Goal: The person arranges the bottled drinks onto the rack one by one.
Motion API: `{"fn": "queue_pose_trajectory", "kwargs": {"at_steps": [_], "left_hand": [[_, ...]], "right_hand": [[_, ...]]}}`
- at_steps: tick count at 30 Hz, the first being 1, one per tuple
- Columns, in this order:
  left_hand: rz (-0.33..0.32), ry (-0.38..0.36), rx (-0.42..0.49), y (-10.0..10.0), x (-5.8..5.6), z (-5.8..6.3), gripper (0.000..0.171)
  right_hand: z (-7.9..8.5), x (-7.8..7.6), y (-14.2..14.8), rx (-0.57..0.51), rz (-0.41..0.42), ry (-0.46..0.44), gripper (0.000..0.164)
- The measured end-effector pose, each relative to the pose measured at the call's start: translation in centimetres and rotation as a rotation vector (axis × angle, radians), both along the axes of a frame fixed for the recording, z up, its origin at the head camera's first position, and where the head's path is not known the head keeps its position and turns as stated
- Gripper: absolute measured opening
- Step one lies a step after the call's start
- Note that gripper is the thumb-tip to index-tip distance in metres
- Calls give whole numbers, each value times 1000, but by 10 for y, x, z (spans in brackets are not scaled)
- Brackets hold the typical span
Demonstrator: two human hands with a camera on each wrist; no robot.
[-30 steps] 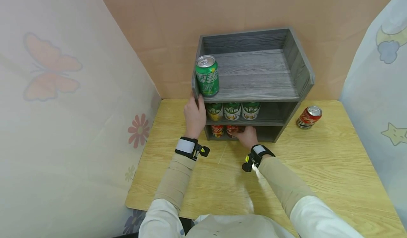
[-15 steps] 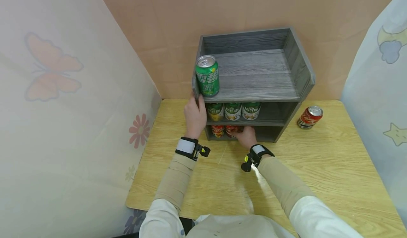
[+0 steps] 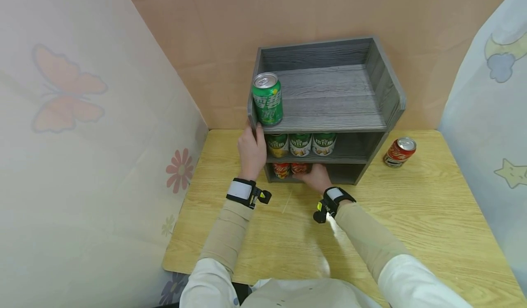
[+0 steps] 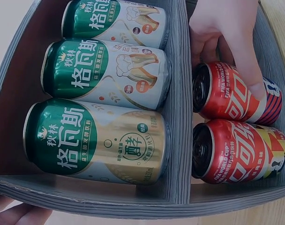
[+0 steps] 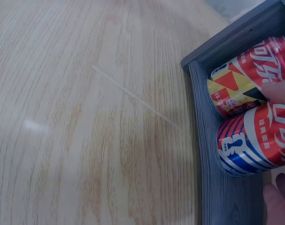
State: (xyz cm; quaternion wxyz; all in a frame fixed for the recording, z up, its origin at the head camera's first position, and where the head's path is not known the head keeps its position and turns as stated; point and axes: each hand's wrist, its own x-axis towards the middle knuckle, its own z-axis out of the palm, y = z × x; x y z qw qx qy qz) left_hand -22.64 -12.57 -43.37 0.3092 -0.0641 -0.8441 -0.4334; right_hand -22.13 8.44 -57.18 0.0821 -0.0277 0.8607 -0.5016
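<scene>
My left hand (image 3: pixel 252 152) grips the left side panel of a grey wooden shelf unit (image 3: pixel 329 97), thumb at its front edge. Inside the bottom compartment, my right hand (image 3: pixel 317 178) holds a red cola can (image 4: pixel 222 93) with a blue striped base, the thumb across its front and the other fingers on its far side. That can stands beside another red cola can (image 4: pixel 236 152) with a yellow patterned base, at the left wall. Three green-topped drink cans (image 4: pixel 100 140) line the middle shelf from the left. A green soda can (image 3: pixel 267 102) stands on the top shelf's left end.
Another red cola can (image 3: pixel 400 152) stands on the wooden table (image 3: pixel 420 216), right of the shelf unit. Behind the unit rises a tan backdrop (image 3: pixel 197 42). Patterned white panels (image 3: pixel 123 93) flank the table.
My right thumb has slid slightly left across the lower front of the cola can. The left hand keeps its place on the shelf's side.
</scene>
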Motion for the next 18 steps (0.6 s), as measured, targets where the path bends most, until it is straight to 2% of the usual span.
{"fn": "queue_pose_trajectory", "kwargs": {"at_steps": [5, 9, 18], "left_hand": [[-1, 8, -6, 0, 1, 1, 35], [7, 10, -14, 0, 1, 1, 34], [10, 3, -10, 0, 0, 1, 35]], "right_hand": [[10, 4, 4, 33, 20, -76, 99], [11, 6, 12, 38, 22, -117, 105], [6, 12, 33, 88, 61, -72, 100]]}}
